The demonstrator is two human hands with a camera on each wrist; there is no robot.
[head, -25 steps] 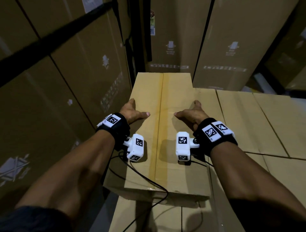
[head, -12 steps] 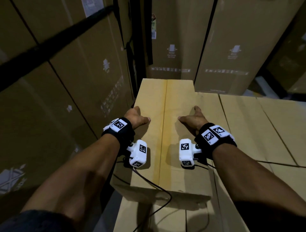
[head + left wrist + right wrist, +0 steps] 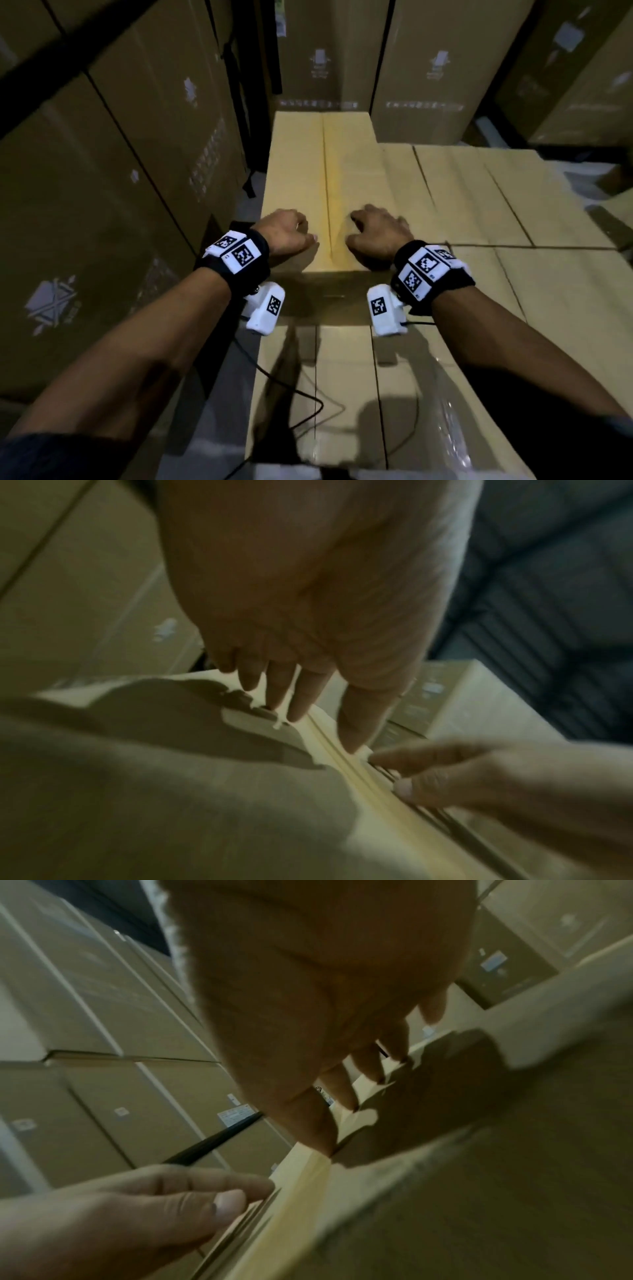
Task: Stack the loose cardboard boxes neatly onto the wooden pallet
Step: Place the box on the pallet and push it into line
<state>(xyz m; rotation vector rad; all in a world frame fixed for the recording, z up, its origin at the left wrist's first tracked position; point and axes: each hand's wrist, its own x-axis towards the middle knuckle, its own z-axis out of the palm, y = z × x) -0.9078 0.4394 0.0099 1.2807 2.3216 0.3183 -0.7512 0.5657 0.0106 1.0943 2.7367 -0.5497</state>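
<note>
You are at the seating step: the long tan cardboard box with the yellowish tape seam down its top [image 3: 325, 192] already lies on the upper layer of flat tan cardboard boxes [image 3: 479, 212] stacked before you, and both your hands are on its near end. The wooden pallet itself is hidden under the stack.

Your left hand [image 3: 286, 233] sits just left of the seam, your right hand [image 3: 378, 234] just right of it, the two close but apart. In the left wrist view your left fingers [image 3: 304, 696] reach forward almost straight, tips down on the box top beside the tape. In the right wrist view your right fingers [image 3: 337, 1088] do the same, loosely bent, tips on the cardboard. Neither hand wraps an edge; both lie released, pressing rather than gripping.

Beyond your fingertips the box runs out toward the tall brown cartons [image 3: 421, 72] standing at the back. To the right of your right fingers the neighbouring box tops sit lower.

The next move, as I judge it, calls for a level push or a small sideways nudge so its edges line up with the layer beneath; press unevenly and the far end may swing off square.
</note>
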